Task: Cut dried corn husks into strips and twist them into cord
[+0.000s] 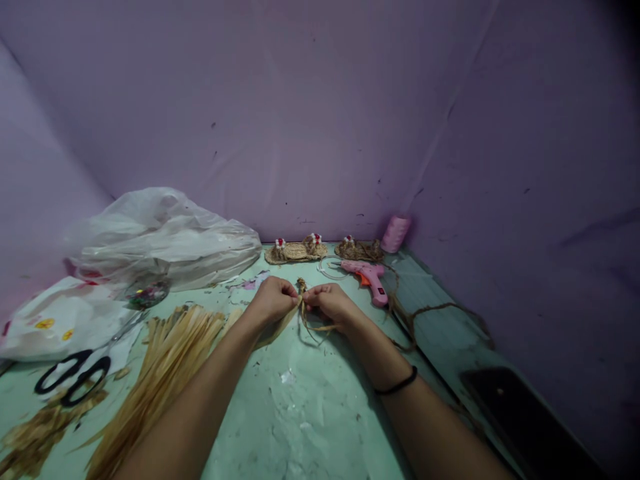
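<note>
Can read no text, label, brand or number anywhere; on the white bag [83, 310] at the left, just yellow flower prints, with no legible lettering; on the grip of the pink glue gun [370, 271], a small red switch [381, 291], too tiny for making out any marking; on the pink spool [396, 234], nothing readable

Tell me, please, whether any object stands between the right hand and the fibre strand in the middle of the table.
Nothing visible stands in between: the right hand and the left hand meet directly at the fibre strand. The pink glue gun lies off to the right, beyond the right hand.
</note>
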Demonstrator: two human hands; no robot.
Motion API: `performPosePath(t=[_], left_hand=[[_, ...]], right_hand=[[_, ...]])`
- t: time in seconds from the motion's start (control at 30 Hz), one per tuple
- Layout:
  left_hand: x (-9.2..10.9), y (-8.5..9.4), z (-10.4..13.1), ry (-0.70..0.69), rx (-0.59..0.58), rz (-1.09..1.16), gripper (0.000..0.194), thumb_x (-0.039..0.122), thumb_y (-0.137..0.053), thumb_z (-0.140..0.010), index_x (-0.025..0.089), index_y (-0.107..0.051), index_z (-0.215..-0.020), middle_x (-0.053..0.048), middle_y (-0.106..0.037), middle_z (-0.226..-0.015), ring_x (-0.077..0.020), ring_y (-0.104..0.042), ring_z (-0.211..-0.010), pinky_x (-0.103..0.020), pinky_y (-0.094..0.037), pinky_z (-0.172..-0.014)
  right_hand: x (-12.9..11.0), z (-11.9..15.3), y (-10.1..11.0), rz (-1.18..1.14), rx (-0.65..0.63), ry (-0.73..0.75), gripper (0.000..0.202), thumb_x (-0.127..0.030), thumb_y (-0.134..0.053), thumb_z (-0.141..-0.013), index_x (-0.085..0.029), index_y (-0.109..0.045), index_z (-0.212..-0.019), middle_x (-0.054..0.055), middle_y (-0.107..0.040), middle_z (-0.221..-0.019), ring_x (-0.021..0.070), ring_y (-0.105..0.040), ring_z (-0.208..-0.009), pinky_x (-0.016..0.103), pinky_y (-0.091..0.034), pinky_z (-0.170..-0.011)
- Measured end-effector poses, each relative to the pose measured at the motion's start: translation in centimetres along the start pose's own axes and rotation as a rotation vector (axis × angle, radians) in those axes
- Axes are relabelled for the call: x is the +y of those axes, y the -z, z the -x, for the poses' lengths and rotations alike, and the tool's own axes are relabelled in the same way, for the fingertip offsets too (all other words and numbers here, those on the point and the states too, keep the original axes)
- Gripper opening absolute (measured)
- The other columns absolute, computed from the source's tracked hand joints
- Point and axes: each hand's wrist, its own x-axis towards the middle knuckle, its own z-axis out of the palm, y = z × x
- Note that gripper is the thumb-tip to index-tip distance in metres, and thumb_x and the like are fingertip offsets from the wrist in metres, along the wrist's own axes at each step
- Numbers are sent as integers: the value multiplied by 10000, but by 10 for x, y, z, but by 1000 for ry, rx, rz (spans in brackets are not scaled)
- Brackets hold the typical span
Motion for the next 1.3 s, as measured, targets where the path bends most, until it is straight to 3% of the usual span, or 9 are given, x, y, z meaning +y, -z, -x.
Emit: performPosePath(t=[0.23,0.5,0.7,0.83,0.93,1.07,1.17,1.3], left_hand=[[-2,-7,2,-32,105,-98,130,157,-548,-532,114,-643,-610,7,-543,-501,-108,-445,-496,-217,-301,-476],[4,-9,6,-5,59,-271,200,210,-533,-566,91,-694,-578,-5,-493,-428,-119,-445,-475,-233,-273,-464],[-3,-12,4,32,87,-213,160,209,-552,-550,116,-680,-569,-12,-514,-459,-139,-484,-512,-239,-300,-486],[2,-9,4,180,56,-61,70,145,-551,-518,124,-592,-465,23,-412,-396,-108,-409,-456,-228,-265,-457],[9,-8,4,302,10,24,125,117,-529,-528,137,-499,-408,42,-323,-345,-81,-330,-379,-222,-233,-415],[17,-5,6,443,-98,113,161,120,-509,-552,135,-477,-395,35,-318,-299,-63,-270,-303,-215,-194,-368],[21,-4,8,484,-131,141,155,132,-530,-568,123,-507,-415,36,-325,-280,-51,-243,-276,-206,-155,-354],[20,-5,7,465,-63,132,186,153,-623,-561,119,-502,-424,35,-370,-287,-47,-278,-284,-201,-176,-358]], right_hand=[[-1,1,0,10,-5,-12,174,-80,-528,-695,-119,-557,-527,-58,-457,-362,30,-253,-308,194,-166,-359],[1,-3,1,2,-9,-4,121,-67,-531,-668,-106,-598,-575,-55,-477,-379,36,-288,-323,192,-197,-368],[4,-2,0,0,-12,26,112,-74,-546,-652,-106,-610,-565,-41,-516,-406,35,-319,-337,180,-242,-381],[10,-7,-2,7,4,53,107,-57,-552,-608,-118,-609,-540,-24,-545,-419,55,-395,-370,177,-293,-402],[13,-10,-4,8,16,67,116,-48,-551,-584,-123,-606,-515,-17,-555,-422,70,-441,-406,177,-327,-426],[12,-10,-4,-14,12,44,119,-43,-542,-591,-131,-585,-524,-30,-549,-427,73,-465,-420,174,-351,-448],[7,-5,-3,-12,5,18,126,-28,-535,-595,-127,-587,-536,-49,-503,-388,52,-384,-368,170,-292,-405],[0,1,-1,-4,-53,-7,104,-58,-553,-613,-117,-611,-550,-30,-530,-409,41,-325,-343,182,-217,-369]])
